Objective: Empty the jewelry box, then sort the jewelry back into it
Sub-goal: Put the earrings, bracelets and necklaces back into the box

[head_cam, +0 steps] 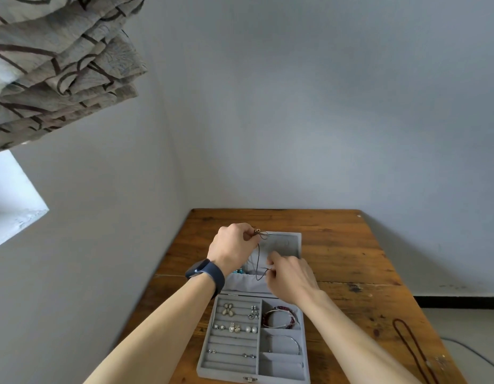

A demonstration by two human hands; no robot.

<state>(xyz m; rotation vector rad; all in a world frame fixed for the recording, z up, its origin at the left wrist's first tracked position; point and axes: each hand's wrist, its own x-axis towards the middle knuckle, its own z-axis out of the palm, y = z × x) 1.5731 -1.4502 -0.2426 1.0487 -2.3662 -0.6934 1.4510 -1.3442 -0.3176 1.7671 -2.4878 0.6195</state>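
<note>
Thin cord necklace (258,254) hung above the lid (291,243) of the open jewelry box (203,358). Left hand (233,245) pinched its clasp end and right hand (291,278) pinched the lower loop. Earrings (234,327) and bracelets (280,317) lay in the compartments, so likely the sorting-back stage. Next move: feed the cord into the lid pocket (246,282) without tangling it.

text: none legible | labels: none | numbers: none

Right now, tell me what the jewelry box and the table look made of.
Jewelry box: grey velvet or felt lining, judging by the matte, fuzzy surface; its clasp looks like metal, shiny. Table: wood, worn brown finish, with visible grain, cracks and dark stains.
</note>
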